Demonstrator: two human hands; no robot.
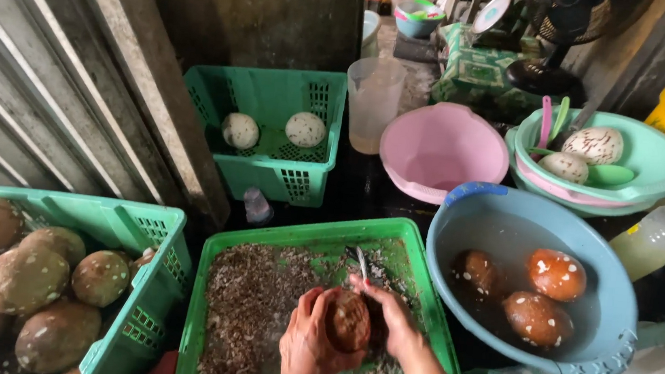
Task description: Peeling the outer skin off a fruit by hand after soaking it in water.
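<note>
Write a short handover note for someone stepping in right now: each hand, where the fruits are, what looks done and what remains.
Left hand cups a round brown speckled fruit over the green plastic crate of brown shavings.
Right hand holds a small metal blade against it.
Done, apparently: two pale peeled fruits in the far green basket, two in the teal bowl.
Left: three brown fruits soaking in the blue basin; a heap in the left green crate.

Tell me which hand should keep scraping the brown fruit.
Probably the right hand: it already holds the scraper against the fruit. The left hand cups the fruit over the green tray.
</note>
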